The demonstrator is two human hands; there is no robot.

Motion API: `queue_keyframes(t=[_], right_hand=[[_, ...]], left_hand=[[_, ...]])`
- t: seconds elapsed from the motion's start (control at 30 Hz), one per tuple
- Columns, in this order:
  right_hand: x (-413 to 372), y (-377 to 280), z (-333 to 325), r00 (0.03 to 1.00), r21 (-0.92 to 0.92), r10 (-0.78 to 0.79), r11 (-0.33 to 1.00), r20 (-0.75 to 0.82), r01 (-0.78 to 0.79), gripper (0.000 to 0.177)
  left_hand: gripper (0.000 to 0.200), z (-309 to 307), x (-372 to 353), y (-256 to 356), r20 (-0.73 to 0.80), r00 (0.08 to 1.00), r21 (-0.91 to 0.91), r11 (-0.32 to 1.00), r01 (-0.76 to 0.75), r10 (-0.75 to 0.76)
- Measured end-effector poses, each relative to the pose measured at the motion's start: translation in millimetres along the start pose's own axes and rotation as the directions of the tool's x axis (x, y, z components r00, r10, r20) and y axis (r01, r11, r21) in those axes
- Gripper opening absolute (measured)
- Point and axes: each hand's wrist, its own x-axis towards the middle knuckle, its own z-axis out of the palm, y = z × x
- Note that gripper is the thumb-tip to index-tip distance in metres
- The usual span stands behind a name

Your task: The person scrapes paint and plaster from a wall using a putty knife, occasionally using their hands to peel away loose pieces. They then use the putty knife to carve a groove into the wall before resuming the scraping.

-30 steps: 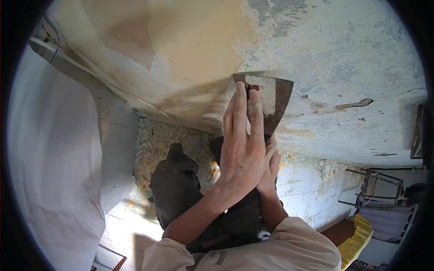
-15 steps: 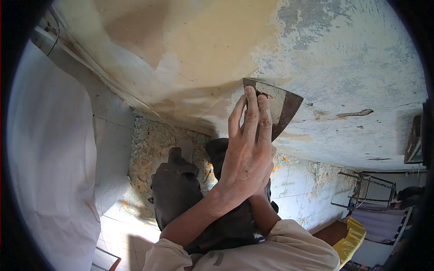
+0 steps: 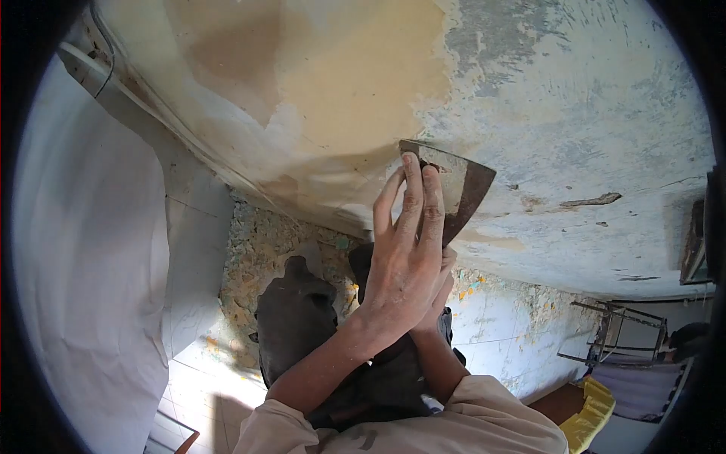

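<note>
A wide metal scraper (image 3: 470, 193) lies with its blade against the wall (image 3: 575, 113), near the border between yellowish paint and a scraped whitish area. My left hand (image 3: 401, 272) rests on top of the blade, its fingers stretched out and pressing flat near the upper corner. Beneath it, largely covered, is my right hand (image 3: 441, 291), wrapped round the scraper's handle, which is hidden. Whitish dust coats the fingers of my left hand.
Paint flakes (image 3: 253, 227) litter the floor by the wall's foot, around my dark trousers (image 3: 295, 310). A white sheet (image 3: 98, 250) hangs at left. At right are a metal frame (image 3: 628, 325), yellow cloth (image 3: 594, 412) and a dark wall fixture (image 3: 694, 242).
The whole view has shifted slightly, with the wall lower in it. The scraper and both hands sit a little lower and further left; their hold looks the same.
</note>
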Motion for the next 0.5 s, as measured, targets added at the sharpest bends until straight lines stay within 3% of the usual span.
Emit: queue_keyframes(t=[0.27, 0.5], right_hand=[[9.4, 5.2, -3.5, 0.998, -0.07, -0.047, 0.996, 0.048, 0.05, 0.029], [20.0, 9.3, 2.5, 0.993, -0.017, -0.097, 0.995, 0.071, 0.098, 0.038]], left_hand=[[0.098, -2.0, 6.8, -0.1, -0.076, 0.997, 0.024, 1.0, 0.02, -0.018], [0.1, -7.2, 10.6, -2.0, -0.094, 0.995, 0.058, 0.998, 0.016, -0.01]])
